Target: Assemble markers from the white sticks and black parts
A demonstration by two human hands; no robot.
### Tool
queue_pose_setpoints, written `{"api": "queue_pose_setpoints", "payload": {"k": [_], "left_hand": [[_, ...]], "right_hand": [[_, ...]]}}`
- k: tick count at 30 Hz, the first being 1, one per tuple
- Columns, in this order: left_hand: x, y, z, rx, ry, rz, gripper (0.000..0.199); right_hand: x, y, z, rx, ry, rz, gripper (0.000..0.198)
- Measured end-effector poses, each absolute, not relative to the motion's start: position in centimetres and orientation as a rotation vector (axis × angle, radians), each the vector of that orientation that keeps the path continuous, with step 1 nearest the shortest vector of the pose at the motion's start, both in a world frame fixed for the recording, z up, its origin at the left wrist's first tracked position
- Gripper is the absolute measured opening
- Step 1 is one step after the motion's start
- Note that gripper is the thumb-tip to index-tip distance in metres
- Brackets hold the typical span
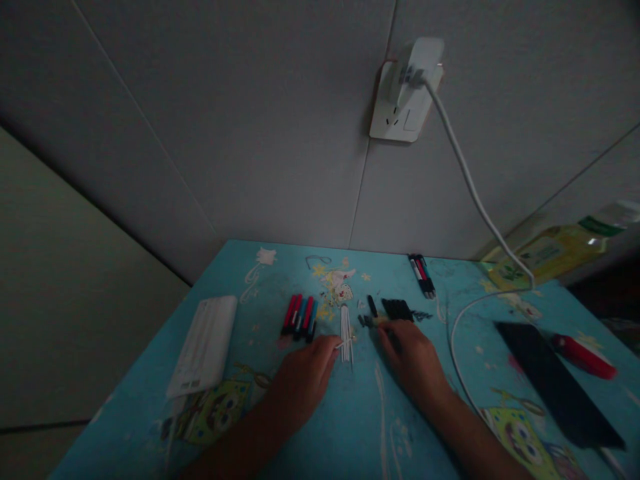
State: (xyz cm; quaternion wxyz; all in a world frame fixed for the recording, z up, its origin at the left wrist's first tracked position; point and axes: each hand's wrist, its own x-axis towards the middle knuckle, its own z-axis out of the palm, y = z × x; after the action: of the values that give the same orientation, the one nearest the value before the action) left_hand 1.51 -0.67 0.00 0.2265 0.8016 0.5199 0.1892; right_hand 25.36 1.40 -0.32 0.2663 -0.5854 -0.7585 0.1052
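My left hand (pixel 309 373) is closed in a pinch on a thin white stick that looks like a pen refill (pixel 344 344). That one lies across a small row of similar white refills (pixel 345 320) on the table. Close by on the right, my right hand (pixel 413 357) has its fingers curled together over small black pieces (pixel 367 321); what they hold is hidden. Just beyond its knuckles is a group of black pen parts (pixel 398 309), and a short black cap-like piece (pixel 372 305) lies apart. Several red, blue and black pen barrels (pixel 300 317) lie left of the refills.
A bundle of pens (pixel 423 275) lies by the wall. A white power strip-like box (pixel 204 347) is at left. On the right are a dark flat slab (pixel 557 383), a red object (pixel 585 357), a yellow liquid bottle (pixel 555 252) and a white cable (pixel 467 170) from the socket.
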Motion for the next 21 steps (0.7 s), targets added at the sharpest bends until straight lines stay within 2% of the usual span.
{"api": "queue_pose_setpoints", "payload": {"k": [6,21], "left_hand": [[1.6,-0.6,0.1,2.241,1.410,0.498,0.023],[1.6,-0.8,0.3,2.296,1.371,0.456,0.025]], "right_hand": [[24.2,0.1,0.1,-1.354,-1.861,0.611,0.016],[23.7,0.0,0.8,-1.234,-1.981,0.575,0.017]]}}
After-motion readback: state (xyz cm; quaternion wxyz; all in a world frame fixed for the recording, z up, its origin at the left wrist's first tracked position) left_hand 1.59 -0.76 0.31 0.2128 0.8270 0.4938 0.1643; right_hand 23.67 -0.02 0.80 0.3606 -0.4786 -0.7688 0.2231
